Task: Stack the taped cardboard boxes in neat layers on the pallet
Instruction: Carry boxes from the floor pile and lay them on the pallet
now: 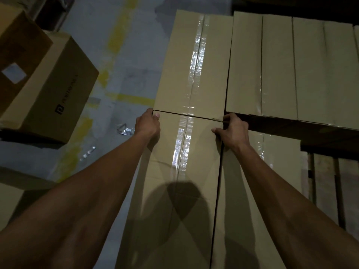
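Hands grip the near box [174, 181] at its far corners, left hand [148, 124] outer, right hand [232, 129] at the seam, long axis running away from me, butted against the far box [194, 65], level with it.

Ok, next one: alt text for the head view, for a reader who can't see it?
A person's left hand and right hand grip the far corners of a taped cardboard box, set end to end against another taped box on the stack. More boxes lie to the right, and a printed carton sits on the floor to the left.
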